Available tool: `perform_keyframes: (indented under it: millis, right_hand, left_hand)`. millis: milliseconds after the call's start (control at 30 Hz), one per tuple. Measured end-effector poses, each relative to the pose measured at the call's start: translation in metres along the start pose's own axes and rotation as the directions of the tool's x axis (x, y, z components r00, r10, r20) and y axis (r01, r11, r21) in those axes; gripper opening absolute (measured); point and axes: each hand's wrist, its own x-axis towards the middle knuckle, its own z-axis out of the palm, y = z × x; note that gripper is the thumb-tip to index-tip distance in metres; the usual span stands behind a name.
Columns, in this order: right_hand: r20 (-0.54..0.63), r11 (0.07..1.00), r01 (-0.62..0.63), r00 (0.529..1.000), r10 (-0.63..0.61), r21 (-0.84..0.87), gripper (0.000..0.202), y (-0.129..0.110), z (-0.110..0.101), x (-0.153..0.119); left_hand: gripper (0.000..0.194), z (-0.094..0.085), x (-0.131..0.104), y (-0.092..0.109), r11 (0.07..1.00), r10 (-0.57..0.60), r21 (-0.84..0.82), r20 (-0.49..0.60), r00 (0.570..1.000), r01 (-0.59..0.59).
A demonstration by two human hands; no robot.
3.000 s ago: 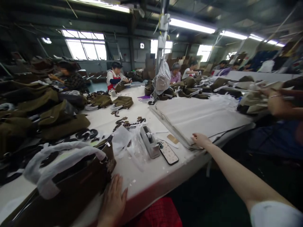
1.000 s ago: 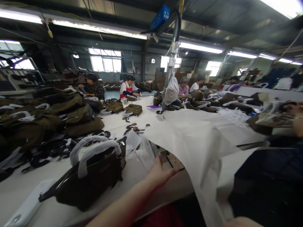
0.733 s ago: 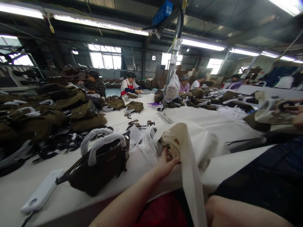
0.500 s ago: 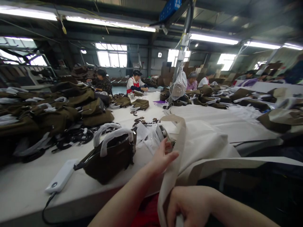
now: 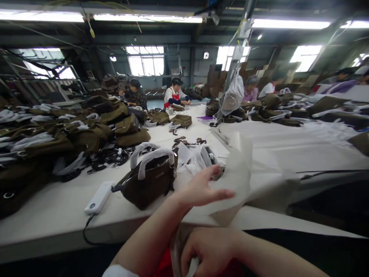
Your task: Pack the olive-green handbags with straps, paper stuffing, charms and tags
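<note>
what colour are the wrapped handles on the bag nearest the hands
White wrapping on the handles of the dark brown bag, clearest in the head view.

the left hand (image 5: 201, 188) reaches forward with its forearm bare, palm open and fingers spread. the right hand (image 5: 209, 250) sits low and close to the body, fingers curled shut.
</note>
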Motion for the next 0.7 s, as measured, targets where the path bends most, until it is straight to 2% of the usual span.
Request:
perform_keyframes:
  millis: [67, 100, 167, 233, 300, 367, 400, 433, 467, 500, 533, 567, 600, 633, 667, 700]
  right_hand:
    - [0.026, 0.998, 0.057, 0.998, -0.058, 0.022, 0.016, 0.002, 0.004, 0.012]
    - [0.038, 0.997, 0.054, 0.998, -0.056, 0.05, 0.016, 0.004, 0.006, 0.018]
    - [0.075, 0.991, -0.032, 0.997, 0.022, 0.129, 0.015, 0.009, 0.011, 0.025]
    - [0.085, 0.978, -0.094, 0.993, 0.08, 0.185, 0.013, 0.01, 0.013, 0.024]
    - [0.012, 0.982, -0.044, 0.999, 0.042, 0.183, 0.014, 0.005, 0.011, 0.011]
    - [-0.142, 0.991, 0.036, 0.99, -0.017, 0.132, 0.015, -0.006, 0.006, -0.015]
    - [-0.239, 0.994, 0.047, 0.971, -0.022, 0.101, 0.014, -0.013, 0.002, -0.032]
    - [-0.367, 0.997, 0.039, 0.93, -0.01, 0.072, 0.009, -0.018, -0.004, -0.051]
    - [-0.514, 0.998, 0.011, 0.857, 0.019, 0.054, 0.006, -0.021, -0.011, -0.069]
    - [-0.672, 0.998, -0.026, 0.739, 0.053, 0.05, 0.011, -0.021, -0.02, -0.086]
    - [-0.808, 0.997, -0.053, 0.584, 0.079, 0.059, 0.022, -0.019, -0.03, -0.099]
    - [-0.886, 0.994, -0.079, 0.453, 0.098, 0.07, 0.041, -0.014, -0.04, -0.109]
    - [-0.928, 0.991, -0.106, 0.356, 0.111, 0.078, 0.061, -0.007, -0.05, -0.115]
    - [-0.944, 0.987, -0.141, 0.307, 0.121, 0.081, 0.079, 0.002, -0.06, -0.115]
    - [-0.943, 0.979, -0.188, 0.305, 0.134, 0.078, 0.088, 0.01, -0.067, -0.112]
    - [-0.928, 0.969, -0.237, 0.342, 0.15, 0.069, 0.088, 0.018, -0.073, -0.105]
  left_hand:
    - [0.107, 0.019, -0.003, 0.016, 0.967, 0.032, 0.244, 0.138, 0.99, -0.066]
    - [0.11, 0.032, -0.002, 0.017, 0.934, 0.026, 0.347, 0.174, 0.984, -0.085]
    - [0.105, 0.057, 0.004, 0.004, 0.878, -0.013, 0.468, 0.237, 0.972, -0.102]
    - [0.086, 0.073, 0.013, -0.02, 0.868, -0.072, 0.491, 0.265, 0.962, -0.07]
    - [0.061, 0.072, 0.02, -0.044, 0.913, -0.056, 0.406, 0.174, 0.983, -0.02]
    - [0.035, 0.053, 0.024, -0.062, 0.988, -0.068, 0.138, -0.054, 0.996, 0.075]
    - [0.025, 0.039, 0.023, -0.068, 0.993, -0.118, -0.027, -0.172, 0.978, 0.115]
    - [0.021, 0.024, 0.02, -0.071, 0.973, -0.191, -0.18, -0.257, 0.947, 0.148]
    - [0.019, 0.01, 0.015, -0.073, 0.937, -0.266, -0.304, -0.309, 0.913, 0.17]
    - [0.019, -0.003, 0.009, -0.072, 0.902, -0.321, -0.392, -0.334, 0.886, 0.18]
    - [0.021, -0.013, 0.001, -0.07, 0.875, -0.352, -0.448, -0.332, 0.875, 0.182]
    - [0.023, -0.019, -0.007, -0.067, 0.852, -0.364, -0.488, -0.292, 0.884, 0.189]
    - [0.026, -0.021, -0.015, -0.063, 0.823, -0.367, -0.53, -0.223, 0.903, 0.203]
    - [0.028, -0.02, -0.023, -0.059, 0.8, -0.35, -0.557, -0.132, 0.927, 0.223]
    - [0.03, -0.017, -0.031, -0.055, 0.792, -0.316, -0.562, -0.041, 0.948, 0.24]
    - [0.03, -0.013, -0.038, -0.051, 0.791, -0.283, -0.558, 0.032, 0.959, 0.252]
